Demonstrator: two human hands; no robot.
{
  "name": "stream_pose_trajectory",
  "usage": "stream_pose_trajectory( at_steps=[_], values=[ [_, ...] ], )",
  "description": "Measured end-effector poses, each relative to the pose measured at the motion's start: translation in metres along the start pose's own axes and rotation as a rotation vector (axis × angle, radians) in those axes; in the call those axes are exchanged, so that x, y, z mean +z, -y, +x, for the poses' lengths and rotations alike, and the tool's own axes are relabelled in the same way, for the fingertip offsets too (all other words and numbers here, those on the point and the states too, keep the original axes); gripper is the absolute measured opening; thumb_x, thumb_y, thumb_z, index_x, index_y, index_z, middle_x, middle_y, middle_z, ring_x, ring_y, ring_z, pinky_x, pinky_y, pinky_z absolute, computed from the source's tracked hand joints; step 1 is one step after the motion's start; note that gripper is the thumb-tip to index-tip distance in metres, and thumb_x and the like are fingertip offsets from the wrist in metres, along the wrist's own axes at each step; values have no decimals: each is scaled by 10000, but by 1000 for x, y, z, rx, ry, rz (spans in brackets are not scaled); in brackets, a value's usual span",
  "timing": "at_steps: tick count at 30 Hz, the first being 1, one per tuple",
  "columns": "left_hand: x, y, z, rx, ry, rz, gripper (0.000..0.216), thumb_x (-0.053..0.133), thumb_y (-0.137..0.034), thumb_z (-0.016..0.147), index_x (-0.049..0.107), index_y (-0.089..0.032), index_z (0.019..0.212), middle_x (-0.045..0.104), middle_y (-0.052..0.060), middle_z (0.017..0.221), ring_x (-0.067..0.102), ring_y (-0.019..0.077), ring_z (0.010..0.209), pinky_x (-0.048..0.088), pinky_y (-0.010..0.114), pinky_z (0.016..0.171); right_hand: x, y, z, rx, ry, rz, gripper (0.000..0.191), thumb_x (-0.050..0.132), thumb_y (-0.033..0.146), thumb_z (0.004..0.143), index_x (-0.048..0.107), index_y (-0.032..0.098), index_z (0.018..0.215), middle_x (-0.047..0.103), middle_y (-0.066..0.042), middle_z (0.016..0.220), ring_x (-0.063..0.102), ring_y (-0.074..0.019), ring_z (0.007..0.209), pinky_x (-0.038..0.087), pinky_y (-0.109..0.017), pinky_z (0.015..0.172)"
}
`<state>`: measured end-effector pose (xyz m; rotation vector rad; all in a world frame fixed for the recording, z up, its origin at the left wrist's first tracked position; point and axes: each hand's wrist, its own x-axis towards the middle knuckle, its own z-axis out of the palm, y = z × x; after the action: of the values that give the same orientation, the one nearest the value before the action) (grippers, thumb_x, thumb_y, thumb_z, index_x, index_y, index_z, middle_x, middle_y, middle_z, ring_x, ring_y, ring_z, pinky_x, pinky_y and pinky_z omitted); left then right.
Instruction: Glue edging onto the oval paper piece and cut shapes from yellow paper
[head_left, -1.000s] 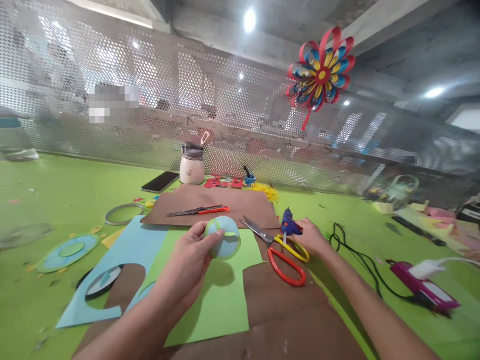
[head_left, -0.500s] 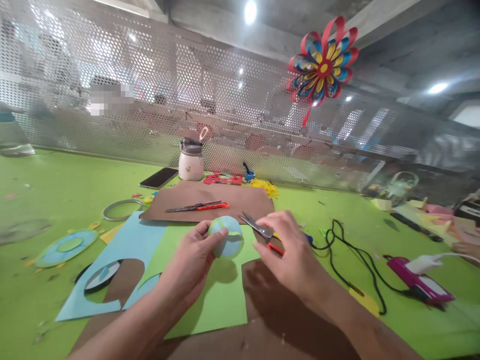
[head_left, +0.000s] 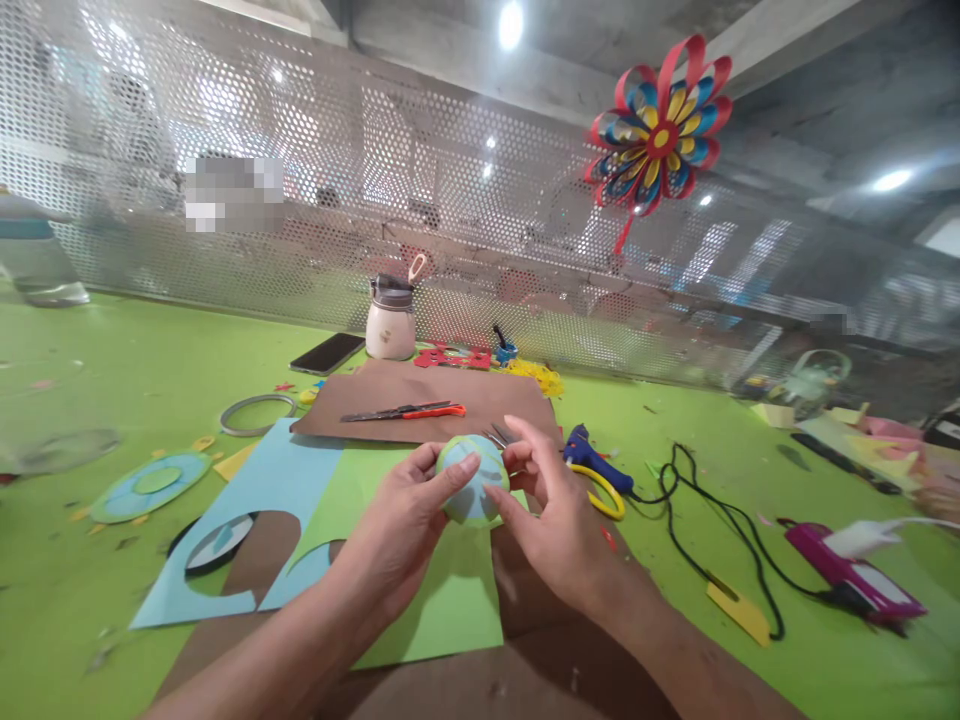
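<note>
A round paper disc (head_left: 478, 495), light blue over light green, is pinched in my left hand (head_left: 409, 505), its thumb lying across the front. My right hand (head_left: 551, 510) has its thumb on the disc's right side and curled fingers at its edge; the index finger points up. Behind the right hand, blade tips of scissors (head_left: 497, 436) show, and a yellow handle loop (head_left: 604, 497) sticks out to its right. Whether that hand still bears the scissors I cannot tell. Under the hands lies a light green sheet (head_left: 450, 610) on brown card.
Orange-handled scissors (head_left: 435, 410) rest on brown card (head_left: 352, 395). Right are a blue glue gun (head_left: 596, 462) with black cord and a purple power strip (head_left: 855, 570). Left are cut blue paper (head_left: 259, 480), a tape roll (head_left: 219, 545) and a phone (head_left: 328, 353). A white bottle (head_left: 391, 328) stands behind.
My right hand has moved left from the scissors to the disc and now touches it. The yellow handle loop and the glue gun body have come into sight. My left hand keeps the disc.
</note>
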<state>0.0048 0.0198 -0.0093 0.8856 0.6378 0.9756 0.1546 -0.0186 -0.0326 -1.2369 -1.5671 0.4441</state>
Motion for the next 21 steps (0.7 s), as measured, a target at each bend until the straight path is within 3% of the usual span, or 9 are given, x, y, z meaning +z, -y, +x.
stream_pose_trajectory(
  at_steps=[5,14,21],
  values=[
    [0,1,1,7,-11,3,124,670,-157,716,632,-164,834,695,30,815,621,166,731,451,270,711,-1,1,2,32,-15,126,559,612,241,840,381,247,1349,577,-43,968,602,-179,844,534,-336,754],
    [2,2,-3,-20,35,75,179,631,-185,764,631,-161,942,698,47,889,611,187,787,436,293,738,-9,6,11,290,-71,386,353,630,298,816,537,211,1145,583,6,810,564,-144,728,469,-256,644],
    [2,3,-3,-31,21,91,240,643,-187,730,657,-161,968,707,48,872,615,186,740,437,287,705,-9,2,6,299,-62,529,315,643,299,821,582,237,1123,585,-2,886,576,-155,827,468,-268,737]
  ],
)
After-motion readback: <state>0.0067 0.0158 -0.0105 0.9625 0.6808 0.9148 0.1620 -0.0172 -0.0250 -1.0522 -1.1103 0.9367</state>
